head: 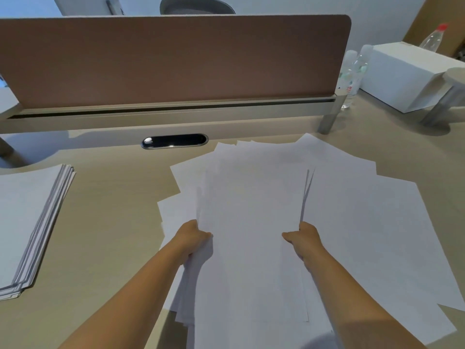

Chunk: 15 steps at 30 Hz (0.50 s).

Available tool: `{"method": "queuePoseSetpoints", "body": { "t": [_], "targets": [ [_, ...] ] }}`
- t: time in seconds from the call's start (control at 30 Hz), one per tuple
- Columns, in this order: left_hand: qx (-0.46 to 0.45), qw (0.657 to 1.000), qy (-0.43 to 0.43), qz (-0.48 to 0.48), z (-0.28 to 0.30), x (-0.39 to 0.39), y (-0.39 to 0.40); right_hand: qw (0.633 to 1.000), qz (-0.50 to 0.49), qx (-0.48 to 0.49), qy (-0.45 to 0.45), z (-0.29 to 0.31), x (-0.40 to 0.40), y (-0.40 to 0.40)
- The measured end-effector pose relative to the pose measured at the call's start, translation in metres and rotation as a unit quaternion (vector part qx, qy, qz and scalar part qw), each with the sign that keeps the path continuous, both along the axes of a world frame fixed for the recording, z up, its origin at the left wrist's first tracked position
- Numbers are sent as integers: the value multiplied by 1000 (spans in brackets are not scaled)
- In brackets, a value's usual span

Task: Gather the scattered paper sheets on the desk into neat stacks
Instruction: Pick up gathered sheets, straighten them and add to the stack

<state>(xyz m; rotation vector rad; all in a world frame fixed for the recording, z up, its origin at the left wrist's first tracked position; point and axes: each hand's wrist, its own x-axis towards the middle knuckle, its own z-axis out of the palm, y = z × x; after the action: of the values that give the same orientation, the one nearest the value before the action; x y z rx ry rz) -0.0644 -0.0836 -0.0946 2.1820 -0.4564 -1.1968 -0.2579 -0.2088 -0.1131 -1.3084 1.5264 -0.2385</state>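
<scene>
A bundle of white paper sheets [251, 222] is held up in front of me over the desk. My left hand [193, 238] grips its left edge and my right hand [304, 240] grips its right edge, thumbs on top. Under and around the bundle lie several loose white sheets [364, 210], fanned out unevenly across the middle and right of the desk. A gathered stack of sheets [30, 222] lies at the desk's left side, its edges slightly stepped.
A brown divider panel [176, 61] stands along the back of the beige desk [113, 222], with a black cable slot [175, 141] below it. Plastic bottles [352, 71] and a white box [407, 74] stand at the back right.
</scene>
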Motion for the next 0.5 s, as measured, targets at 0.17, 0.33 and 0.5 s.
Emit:
{"method": "queuePoseSetpoints", "body": {
  "t": [0.17, 0.33, 0.5],
  "targets": [
    [-50, 996, 74, -20, -1, -3, 0, 1000, 4, -11, -18, 6, -7, -4],
    [-105, 993, -15, -42, 3, -22, -21, 998, -35, -21, -49, 10, -21, -12],
    [-171, 985, -32, 1, 15, -24, -36, 991, -84, -24, -100, 17, -33, -24]
  ]
}}
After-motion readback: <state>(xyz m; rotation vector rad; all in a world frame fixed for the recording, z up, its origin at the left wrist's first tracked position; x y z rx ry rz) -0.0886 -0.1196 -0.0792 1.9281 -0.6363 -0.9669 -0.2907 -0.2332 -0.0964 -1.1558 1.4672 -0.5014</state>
